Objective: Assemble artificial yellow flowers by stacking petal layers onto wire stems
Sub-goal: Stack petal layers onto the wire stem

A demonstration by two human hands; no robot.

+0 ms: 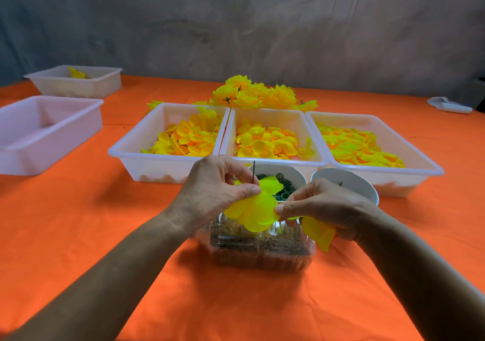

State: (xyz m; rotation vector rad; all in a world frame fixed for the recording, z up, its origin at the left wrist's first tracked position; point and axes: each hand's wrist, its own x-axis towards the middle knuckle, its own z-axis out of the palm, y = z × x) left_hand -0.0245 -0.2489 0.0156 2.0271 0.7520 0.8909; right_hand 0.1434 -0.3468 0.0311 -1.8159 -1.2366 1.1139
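Pinching a thin, floppy yellow petal layer, both hands.

The left hand pinches a thin dark wire stem that stands upright, with a yellow petal layer on it. The right hand pinches the edge of this layer and holds more yellow petals under its fingers. Below the hands stands a clear plastic box on the orange table. Behind them are three white trays full of petals.
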